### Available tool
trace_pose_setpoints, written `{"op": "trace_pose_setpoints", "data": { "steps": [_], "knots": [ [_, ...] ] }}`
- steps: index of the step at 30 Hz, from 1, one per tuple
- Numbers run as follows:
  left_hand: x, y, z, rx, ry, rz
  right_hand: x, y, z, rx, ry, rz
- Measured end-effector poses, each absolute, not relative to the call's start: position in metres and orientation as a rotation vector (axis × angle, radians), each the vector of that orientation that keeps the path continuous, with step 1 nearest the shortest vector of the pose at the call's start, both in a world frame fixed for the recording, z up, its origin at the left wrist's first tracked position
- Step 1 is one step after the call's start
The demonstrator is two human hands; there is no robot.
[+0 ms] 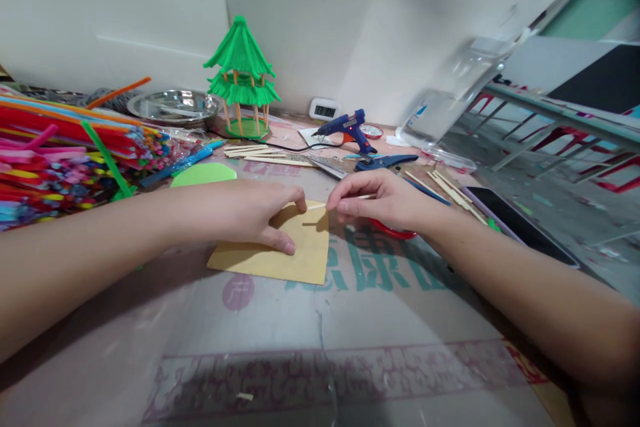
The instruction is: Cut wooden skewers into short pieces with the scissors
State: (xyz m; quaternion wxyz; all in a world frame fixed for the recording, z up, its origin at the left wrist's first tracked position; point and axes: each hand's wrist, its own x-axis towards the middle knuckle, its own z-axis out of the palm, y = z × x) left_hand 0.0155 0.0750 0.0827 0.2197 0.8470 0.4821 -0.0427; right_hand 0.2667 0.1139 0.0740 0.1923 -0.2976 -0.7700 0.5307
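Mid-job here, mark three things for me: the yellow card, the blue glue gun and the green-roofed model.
Yellow card (310, 257): head view, bare surface near its right edge.
Blue glue gun (353, 123): head view, its body.
Green-roofed model (244, 89): head view, the lower roof.

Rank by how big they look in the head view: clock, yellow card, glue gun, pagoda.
1. Yellow card and pagoda: too close to rank, as the left hand covers part of the nearer card.
2. Glue gun
3. Clock
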Motion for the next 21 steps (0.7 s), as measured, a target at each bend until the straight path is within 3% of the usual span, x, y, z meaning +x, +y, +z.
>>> {"op": "trace_pose_setpoints", "data": {
  "steps": [4, 10, 16, 21],
  "knots": [
    [0.014, 0.077, 0.078, 2.352, 1.291, -0.058, 0.258, 0.099, 0.083, -0.742, -2.109, 1.59],
    [0.016, 0.076, 0.074, 2.363, 1.281, -0.003, 0.24, 0.088, 0.066, -0.725, -2.427, 0.839],
    [0.018, 0.076, 0.076, 2.375, 1.278, -0.039, 0.24, 0.095, 0.058, -0.617, -2.634, 0.412],
    [0.018, 0.076, 0.076, 2.38, 1.231, -0.045, 0.239, 0.086, 0.062, -0.505, -2.722, 0.474]
  ]
}}
